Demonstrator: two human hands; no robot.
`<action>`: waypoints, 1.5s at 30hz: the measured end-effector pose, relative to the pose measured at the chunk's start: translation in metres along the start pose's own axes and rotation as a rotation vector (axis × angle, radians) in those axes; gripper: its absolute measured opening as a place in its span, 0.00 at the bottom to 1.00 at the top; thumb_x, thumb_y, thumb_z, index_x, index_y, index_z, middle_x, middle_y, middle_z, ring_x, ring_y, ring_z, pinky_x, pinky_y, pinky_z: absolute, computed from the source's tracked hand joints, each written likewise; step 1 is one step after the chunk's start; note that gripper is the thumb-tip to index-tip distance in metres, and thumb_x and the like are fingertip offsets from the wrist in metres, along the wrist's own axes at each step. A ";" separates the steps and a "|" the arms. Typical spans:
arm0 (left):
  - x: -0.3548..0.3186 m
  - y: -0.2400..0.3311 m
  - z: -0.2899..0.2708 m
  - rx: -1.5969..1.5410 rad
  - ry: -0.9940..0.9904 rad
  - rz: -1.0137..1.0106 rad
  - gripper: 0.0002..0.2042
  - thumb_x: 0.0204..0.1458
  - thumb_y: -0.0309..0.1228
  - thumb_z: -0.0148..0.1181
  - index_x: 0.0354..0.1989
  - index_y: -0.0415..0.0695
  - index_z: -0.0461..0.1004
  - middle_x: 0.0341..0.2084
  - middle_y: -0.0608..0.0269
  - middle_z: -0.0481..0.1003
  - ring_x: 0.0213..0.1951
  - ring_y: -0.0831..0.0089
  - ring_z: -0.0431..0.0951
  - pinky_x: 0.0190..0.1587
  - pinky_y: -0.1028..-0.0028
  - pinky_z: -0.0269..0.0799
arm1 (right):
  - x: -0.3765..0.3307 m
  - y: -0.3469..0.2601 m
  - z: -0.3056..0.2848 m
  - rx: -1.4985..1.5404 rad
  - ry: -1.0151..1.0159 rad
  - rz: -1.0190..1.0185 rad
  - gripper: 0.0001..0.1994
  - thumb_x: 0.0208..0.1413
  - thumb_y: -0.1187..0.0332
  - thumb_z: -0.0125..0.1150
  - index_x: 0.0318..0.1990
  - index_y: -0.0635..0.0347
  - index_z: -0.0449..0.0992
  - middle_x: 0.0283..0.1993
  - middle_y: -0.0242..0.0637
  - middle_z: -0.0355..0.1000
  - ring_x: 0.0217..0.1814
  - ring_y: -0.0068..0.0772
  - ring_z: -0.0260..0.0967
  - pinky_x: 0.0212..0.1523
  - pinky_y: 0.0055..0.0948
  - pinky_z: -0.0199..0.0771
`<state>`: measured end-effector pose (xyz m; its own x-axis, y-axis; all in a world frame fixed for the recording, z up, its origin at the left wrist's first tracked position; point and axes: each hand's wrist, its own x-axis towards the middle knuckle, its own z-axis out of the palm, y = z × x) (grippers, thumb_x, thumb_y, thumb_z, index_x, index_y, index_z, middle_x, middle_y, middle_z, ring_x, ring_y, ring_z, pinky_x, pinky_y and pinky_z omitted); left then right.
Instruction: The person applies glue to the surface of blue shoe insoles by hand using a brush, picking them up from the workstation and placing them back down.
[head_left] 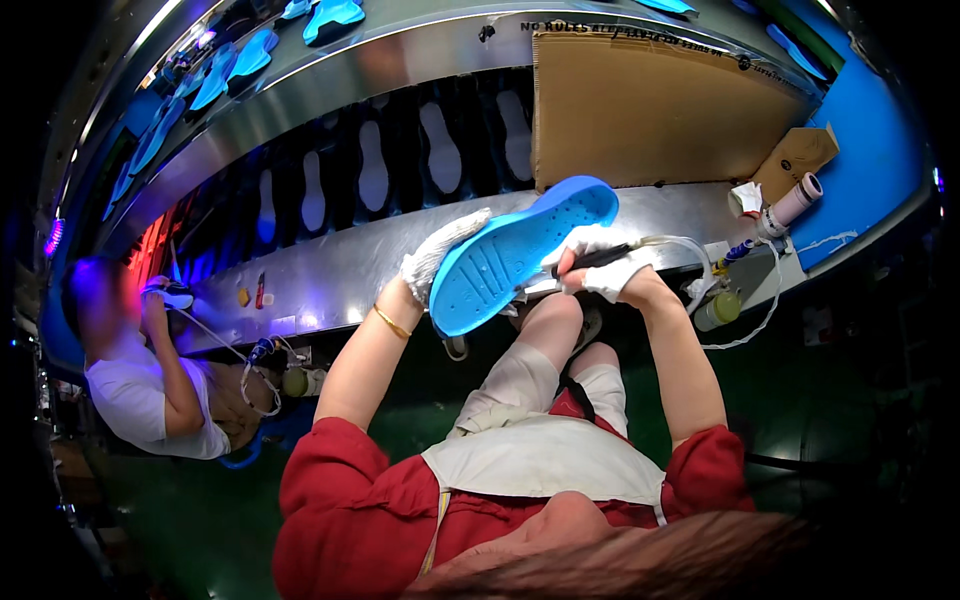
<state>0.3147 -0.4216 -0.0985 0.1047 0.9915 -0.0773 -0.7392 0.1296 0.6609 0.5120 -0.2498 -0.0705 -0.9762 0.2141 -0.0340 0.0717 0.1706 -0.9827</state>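
Observation:
A blue shoe sole (500,262) is tilted in front of me, its inner side with grooves and small holes facing up. My left hand (440,252), in a white knit glove, grips the sole along its left edge. My right hand (606,268), in a white glove with some fingertips bare, is closed around a black pen-shaped tool (603,256) joined to a pale tube (685,241). The tool's tip is close to the sole's right edge; I cannot tell whether they touch.
Beyond the metal bench (375,262) stands a row of dark holders with grey sole shapes (440,148). A cardboard sheet (660,110) leans at the right, near a pink bottle (795,202). Blue soles (252,54) lie on the raised belt. A co-worker (160,370) sits at left.

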 end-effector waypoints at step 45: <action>0.027 0.188 0.081 0.065 -0.200 0.565 0.37 0.56 0.59 0.36 0.65 0.41 0.49 0.56 0.42 0.62 0.50 0.47 0.71 0.50 0.45 0.69 | -0.026 -0.010 0.011 -0.259 0.515 -0.757 0.08 0.42 0.82 0.65 0.30 0.61 0.74 0.37 0.43 0.73 0.37 0.33 0.72 0.40 0.27 0.71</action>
<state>0.2320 -0.3709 0.0840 -0.1642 0.8844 0.4370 -0.6751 -0.4237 0.6039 0.5344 -0.2682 -0.0617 -0.5763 0.3463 0.7403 -0.4391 0.6327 -0.6378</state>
